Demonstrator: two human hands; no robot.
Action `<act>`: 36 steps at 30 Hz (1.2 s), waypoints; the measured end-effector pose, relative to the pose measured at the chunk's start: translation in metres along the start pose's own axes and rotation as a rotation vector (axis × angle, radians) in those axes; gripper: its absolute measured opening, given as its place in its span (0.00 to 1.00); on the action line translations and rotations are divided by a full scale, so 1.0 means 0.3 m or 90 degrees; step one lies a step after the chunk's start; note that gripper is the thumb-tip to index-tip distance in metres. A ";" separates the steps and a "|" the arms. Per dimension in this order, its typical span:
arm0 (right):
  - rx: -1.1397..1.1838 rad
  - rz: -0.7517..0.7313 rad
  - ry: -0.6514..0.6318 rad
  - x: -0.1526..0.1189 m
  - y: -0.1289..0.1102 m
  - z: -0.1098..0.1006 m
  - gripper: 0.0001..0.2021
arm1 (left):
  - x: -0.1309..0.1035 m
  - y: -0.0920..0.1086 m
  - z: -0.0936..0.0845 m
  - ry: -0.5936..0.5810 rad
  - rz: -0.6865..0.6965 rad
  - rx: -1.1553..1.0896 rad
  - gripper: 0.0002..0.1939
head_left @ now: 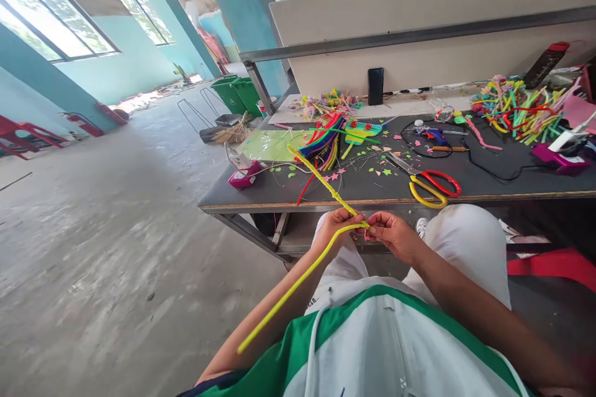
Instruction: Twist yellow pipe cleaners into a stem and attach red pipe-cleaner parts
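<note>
Between my two hands, just in front of the table edge, is a yellow pipe cleaner [279, 304]. One straight length runs down over my left forearm; a twisted length reaches up over the table. My left hand [338, 227] is closed with its fingers pinched around the yellow stems. My right hand [393, 234] pinches the bend beside the left fingertips. A small pink bit shows under the fingers. Beyond my hands lies a bundle of coloured pipe cleaners [323, 146], mostly red, blue and purple. Scissors [431, 183] with red and yellow handles rest at the right.
On the dark table [372, 189] lie a blue glue gun [436, 136], a pink box [244, 175], scattered paper shapes and a large pile of pipe cleaners [521, 108]. A black phone [375, 86] stands against the board. Green bins [237, 96] are on the floor behind.
</note>
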State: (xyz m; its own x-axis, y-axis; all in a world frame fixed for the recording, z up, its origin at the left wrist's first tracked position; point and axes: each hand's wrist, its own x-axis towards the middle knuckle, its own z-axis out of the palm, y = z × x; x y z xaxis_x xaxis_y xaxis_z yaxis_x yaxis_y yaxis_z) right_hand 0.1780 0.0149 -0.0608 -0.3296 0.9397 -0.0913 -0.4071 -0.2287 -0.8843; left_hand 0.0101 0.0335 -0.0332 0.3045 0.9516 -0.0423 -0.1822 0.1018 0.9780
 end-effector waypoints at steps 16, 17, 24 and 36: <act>-0.145 -0.069 0.010 -0.017 0.013 0.010 0.11 | 0.000 -0.010 0.007 0.005 0.015 -0.053 0.12; -0.138 -0.077 0.021 -0.018 0.018 0.013 0.11 | 0.000 -0.008 0.010 0.000 0.019 -0.065 0.12; -0.230 -0.143 0.116 -0.031 0.010 0.012 0.11 | -0.009 0.072 0.013 -0.100 -0.051 -0.085 0.20; -0.325 -0.258 0.169 -0.048 -0.012 0.016 0.07 | -0.031 0.117 0.017 -0.176 -0.167 0.010 0.15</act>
State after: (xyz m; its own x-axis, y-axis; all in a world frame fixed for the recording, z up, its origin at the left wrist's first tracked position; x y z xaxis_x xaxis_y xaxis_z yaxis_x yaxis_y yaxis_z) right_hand 0.1802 0.0009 -0.0542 0.0096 0.9709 0.2394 0.0180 0.2392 -0.9708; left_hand 0.0056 0.0267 0.0026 0.5795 0.7796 -0.2375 -0.0504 0.3251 0.9443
